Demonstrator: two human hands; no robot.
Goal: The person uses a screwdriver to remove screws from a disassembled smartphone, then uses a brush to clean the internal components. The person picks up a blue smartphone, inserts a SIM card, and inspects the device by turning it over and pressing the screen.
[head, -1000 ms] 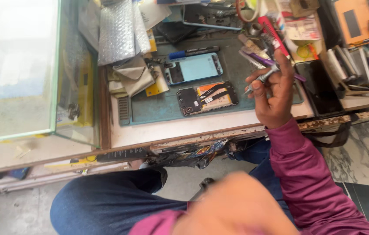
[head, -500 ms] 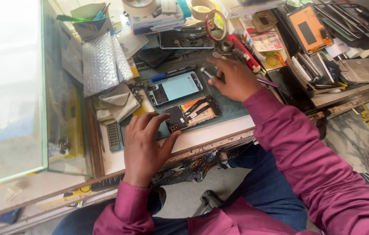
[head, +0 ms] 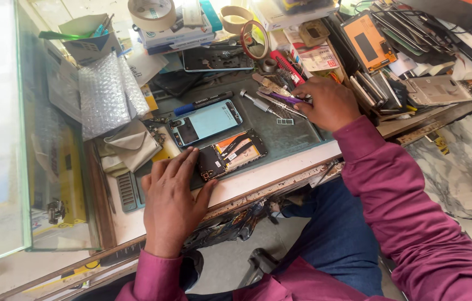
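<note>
Two hands at a repair mat (head: pixel 297 136): left hand (head: pixel 172 198) flat, fingers spread, pressing the opened phone (head: pixel 230 155) at the mat's near edge; right hand (head: pixel 328 103) pinching purple-handled tweezers (head: pixel 280 98) beside a screwdriver (head: pixel 255 102).

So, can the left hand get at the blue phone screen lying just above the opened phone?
Probably yes. The left hand rests on the opened phone, and the blue phone screen lies just beyond it on the mat, uncovered.
</note>
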